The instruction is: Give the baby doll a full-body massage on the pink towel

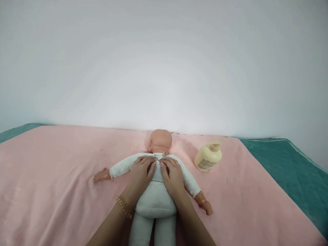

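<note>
A doll (pixel 155 200) lies face down on pink cloth, its bald head towards the wall and its arms spread. Its body is white fabric; its head and hands are a smooth, skin-toned material. My left hand (pixel 142 169) rests on the left side of its upper back, and my right hand (pixel 173 172) mirrors it on the right side. Both sets of fingers lie over the fabric, with the thumbs apart from them and pointing towards the spine. Between my fingertips, just below the neck, a thin dark cord or thread (pixel 157 158) shows.
A pale yellow bottle (pixel 208 157) with printed text stands tilted-looking to the right of the doll. Pink cloth (pixel 64 177) covers most of the surface, over green cloth (pixel 287 167) at the sides. Behind rises a plain pale wall (pixel 164 68).
</note>
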The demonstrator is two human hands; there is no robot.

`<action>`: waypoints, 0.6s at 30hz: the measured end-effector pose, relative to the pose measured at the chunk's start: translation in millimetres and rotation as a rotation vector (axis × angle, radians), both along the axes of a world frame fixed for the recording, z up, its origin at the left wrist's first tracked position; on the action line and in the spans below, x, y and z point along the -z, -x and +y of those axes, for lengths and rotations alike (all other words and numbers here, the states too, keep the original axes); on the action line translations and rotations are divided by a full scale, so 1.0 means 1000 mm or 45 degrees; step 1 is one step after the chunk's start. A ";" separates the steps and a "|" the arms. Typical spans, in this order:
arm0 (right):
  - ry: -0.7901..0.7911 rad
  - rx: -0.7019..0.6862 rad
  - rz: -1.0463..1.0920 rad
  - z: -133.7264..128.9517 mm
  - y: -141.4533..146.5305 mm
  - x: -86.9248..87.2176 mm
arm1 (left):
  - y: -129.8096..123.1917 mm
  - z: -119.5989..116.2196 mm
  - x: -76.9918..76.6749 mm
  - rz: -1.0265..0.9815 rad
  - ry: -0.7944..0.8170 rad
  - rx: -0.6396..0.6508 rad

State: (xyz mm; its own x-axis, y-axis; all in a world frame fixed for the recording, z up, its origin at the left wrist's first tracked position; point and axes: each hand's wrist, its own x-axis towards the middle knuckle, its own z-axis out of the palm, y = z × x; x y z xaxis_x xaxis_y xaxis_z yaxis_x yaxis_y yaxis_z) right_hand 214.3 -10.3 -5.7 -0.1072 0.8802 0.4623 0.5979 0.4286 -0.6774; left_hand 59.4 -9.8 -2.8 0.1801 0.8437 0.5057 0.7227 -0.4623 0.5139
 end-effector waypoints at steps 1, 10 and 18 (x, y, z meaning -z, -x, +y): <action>0.007 0.001 -0.005 0.000 0.000 0.000 | 0.000 0.000 0.000 -0.001 0.009 0.000; -0.068 0.013 -0.050 -0.001 -0.001 0.005 | 0.000 0.000 0.003 -0.015 -0.021 -0.019; -0.040 -0.030 -0.056 0.000 -0.003 0.003 | 0.003 0.001 0.001 -0.023 0.039 0.019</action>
State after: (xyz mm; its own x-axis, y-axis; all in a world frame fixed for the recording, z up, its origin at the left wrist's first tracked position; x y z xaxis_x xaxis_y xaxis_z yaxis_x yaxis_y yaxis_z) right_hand 217.2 -10.4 -8.9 -0.1481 0.8623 0.4842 0.6162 0.4634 -0.6368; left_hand 56.6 -8.5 -4.0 0.1839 0.8560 0.4831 0.7065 -0.4568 0.5406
